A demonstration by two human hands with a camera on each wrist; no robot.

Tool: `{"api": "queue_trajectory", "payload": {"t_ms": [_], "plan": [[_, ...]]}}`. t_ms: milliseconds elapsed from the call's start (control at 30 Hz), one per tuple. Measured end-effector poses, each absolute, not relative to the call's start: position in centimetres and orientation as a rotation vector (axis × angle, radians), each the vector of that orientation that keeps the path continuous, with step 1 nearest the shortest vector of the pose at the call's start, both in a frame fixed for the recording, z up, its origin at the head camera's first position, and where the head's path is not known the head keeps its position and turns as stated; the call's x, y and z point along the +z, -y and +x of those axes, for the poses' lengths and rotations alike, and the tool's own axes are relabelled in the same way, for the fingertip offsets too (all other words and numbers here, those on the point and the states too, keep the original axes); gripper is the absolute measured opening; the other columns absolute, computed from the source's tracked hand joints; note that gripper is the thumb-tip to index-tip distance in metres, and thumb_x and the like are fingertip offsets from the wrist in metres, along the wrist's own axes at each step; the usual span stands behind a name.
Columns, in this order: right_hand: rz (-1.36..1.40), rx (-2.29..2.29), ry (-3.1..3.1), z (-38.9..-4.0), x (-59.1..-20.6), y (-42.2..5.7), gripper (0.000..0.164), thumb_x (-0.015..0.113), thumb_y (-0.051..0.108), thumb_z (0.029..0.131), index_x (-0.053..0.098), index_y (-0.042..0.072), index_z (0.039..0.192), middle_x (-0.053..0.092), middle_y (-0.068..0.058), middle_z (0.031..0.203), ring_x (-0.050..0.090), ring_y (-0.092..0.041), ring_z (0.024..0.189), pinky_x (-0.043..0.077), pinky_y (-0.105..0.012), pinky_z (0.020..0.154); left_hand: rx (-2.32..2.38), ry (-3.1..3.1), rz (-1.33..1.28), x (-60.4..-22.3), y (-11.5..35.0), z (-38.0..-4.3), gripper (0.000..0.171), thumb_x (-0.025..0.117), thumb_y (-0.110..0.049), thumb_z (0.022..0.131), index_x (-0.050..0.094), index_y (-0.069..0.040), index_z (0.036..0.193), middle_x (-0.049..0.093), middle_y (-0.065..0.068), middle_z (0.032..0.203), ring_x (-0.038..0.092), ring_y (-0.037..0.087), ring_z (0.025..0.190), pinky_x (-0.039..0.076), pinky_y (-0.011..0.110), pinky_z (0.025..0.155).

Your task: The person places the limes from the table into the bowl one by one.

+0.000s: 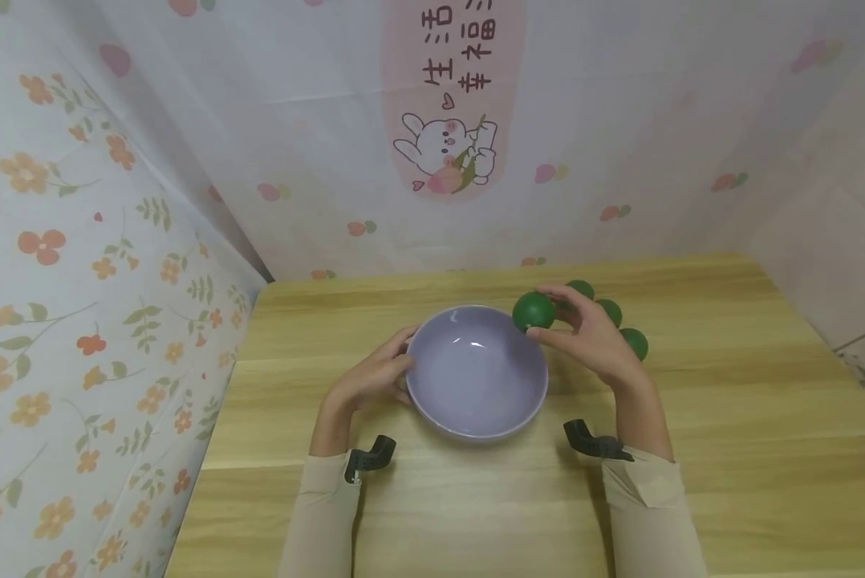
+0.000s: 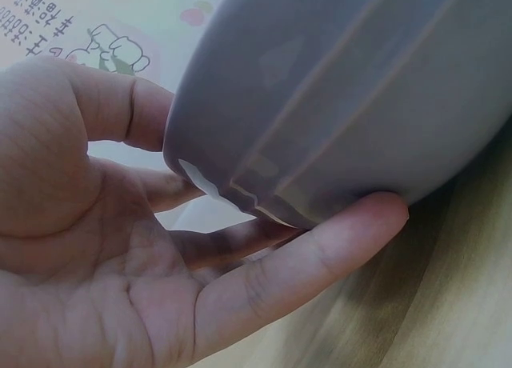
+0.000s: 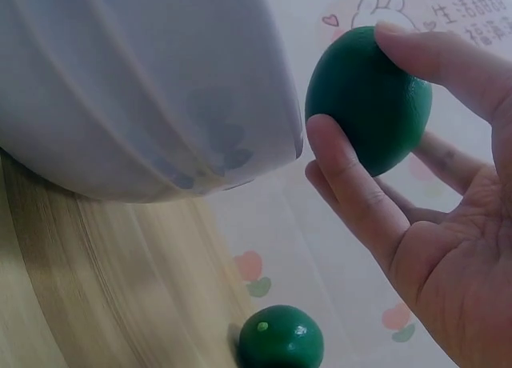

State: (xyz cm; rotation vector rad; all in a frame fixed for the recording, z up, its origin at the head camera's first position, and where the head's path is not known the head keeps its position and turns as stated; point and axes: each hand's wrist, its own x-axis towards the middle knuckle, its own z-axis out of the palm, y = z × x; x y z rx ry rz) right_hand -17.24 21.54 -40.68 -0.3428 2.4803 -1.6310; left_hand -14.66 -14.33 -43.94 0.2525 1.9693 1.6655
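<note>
A lilac bowl (image 1: 476,385) stands on the wooden table, and its inside shows nothing in it. My left hand (image 1: 378,371) holds the bowl's left side, thumb at the rim; the left wrist view shows fingers against the outer wall (image 2: 360,88). In my right hand (image 1: 593,335) a green lime (image 1: 534,311) is pinched between thumb and fingers. It is held at the bowl's right rear rim; in the right wrist view this lime (image 3: 364,100) is just off the rim. Beyond the hand lie more limes (image 1: 634,343), partly hidden by it.
A wooden table (image 1: 750,417) extends on both sides of the bowl. Behind it hangs a white cloth (image 1: 317,160) with a rabbit print, and a flowered cloth (image 1: 100,321) hangs at the left. Dark curved mounts (image 1: 375,456) stick out from both wrists.
</note>
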Motion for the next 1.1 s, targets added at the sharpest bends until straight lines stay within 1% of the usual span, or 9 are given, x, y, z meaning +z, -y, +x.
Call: {"api": "queue_trajectory", "payload": {"t_ms": [167,267,333,433,567,667,733,933,1100], "plan": [[-0.371,-1.640,-2.465,-17.01,-40.65,-21.78,0.071,0.084,0.025,0.091,0.051,0.021,0.153,0.056,0.000,0.152,0.057,-0.029,0.142,0.058,-0.023,0.095,1.661,-1.954,0.234,-43.75,14.10,-14.61,0.073,0.044,-0.008,0.099,0.027,-0.028,0.167,0.031,0.022,0.167,0.058,0.050,0.129,0.068,0.052,0.081],[-0.383,-1.632,-2.464,-17.03,-40.55,-21.76,0.071,0.084,0.026,0.091,0.052,0.020,0.154,0.056,0.001,0.152,0.058,-0.029,0.140,0.058,-0.022,0.095,1.660,-1.956,0.235,-43.69,14.13,-14.57,0.073,0.043,-0.008,0.099,0.027,-0.028,0.167,0.031,0.022,0.167,0.059,0.050,0.129,0.068,0.052,0.081],[-0.388,-1.633,-2.466,-17.04,-40.68,-21.72,0.070,0.085,0.025,0.090,0.053,0.022,0.153,0.056,0.002,0.153,0.059,-0.028,0.140,0.058,-0.021,0.095,1.659,-1.956,0.238,-43.72,14.15,-14.49,0.073,0.043,-0.008,0.099,0.026,-0.028,0.167,0.032,0.023,0.166,0.059,0.049,0.128,0.068,0.052,0.081],[-0.425,-1.623,-2.470,-17.00,-40.81,-21.67,0.070,0.083,0.025,0.092,0.053,0.021,0.154,0.053,0.000,0.156,0.058,-0.029,0.140,0.057,-0.020,0.096,1.658,-1.954,0.239,-43.84,14.17,-14.53,0.073,0.043,-0.008,0.099,0.026,-0.028,0.167,0.033,0.023,0.165,0.059,0.049,0.128,0.068,0.052,0.081],[-0.457,-1.638,-2.441,-17.01,-40.93,-21.61,0.069,0.083,0.021,0.091,0.053,0.018,0.153,0.054,0.000,0.154,0.058,-0.031,0.139,0.059,-0.021,0.095,1.655,-1.954,0.236,-43.98,14.22,-14.72,0.073,0.043,-0.008,0.099,0.026,-0.028,0.167,0.032,0.023,0.166,0.058,0.049,0.129,0.068,0.052,0.082],[-0.450,-1.652,-2.417,-17.10,-40.83,-21.50,0.068,0.084,0.019,0.090,0.055,0.020,0.151,0.055,0.002,0.151,0.060,-0.029,0.136,0.061,-0.023,0.094,1.661,-1.959,0.236,-44.06,14.32,-14.85,0.074,0.044,-0.008,0.099,0.026,-0.029,0.167,0.032,0.023,0.166,0.058,0.049,0.129,0.068,0.053,0.082],[-0.443,-1.645,-2.410,-16.98,-40.68,-21.42,0.068,0.085,0.018,0.090,0.055,0.020,0.151,0.054,0.003,0.152,0.060,-0.029,0.135,0.061,-0.023,0.093,1.660,-1.957,0.238,-44.26,14.46,-14.83,0.073,0.043,-0.008,0.099,0.027,-0.028,0.167,0.033,0.024,0.165,0.059,0.048,0.127,0.068,0.053,0.081],[-0.476,-1.649,-2.372,-16.85,-40.74,-21.12,0.071,0.084,0.018,0.090,0.053,0.014,0.154,0.051,-0.002,0.156,0.058,-0.034,0.138,0.062,-0.024,0.094,1.649,-1.970,0.234,-44.38,14.88,-14.59,0.073,0.044,-0.008,0.099,0.028,-0.028,0.167,0.035,0.024,0.163,0.061,0.044,0.124,0.068,0.051,0.079],[-0.430,-1.662,-2.390,-17.07,-40.85,-21.32,0.068,0.085,0.016,0.089,0.056,0.020,0.150,0.054,0.004,0.152,0.059,-0.028,0.136,0.062,-0.024,0.094,1.657,-1.949,0.240,-44.36,14.75,-15.10,0.073,0.044,-0.008,0.098,0.028,-0.028,0.166,0.035,0.023,0.163,0.062,0.044,0.122,0.068,0.051,0.081]]}}
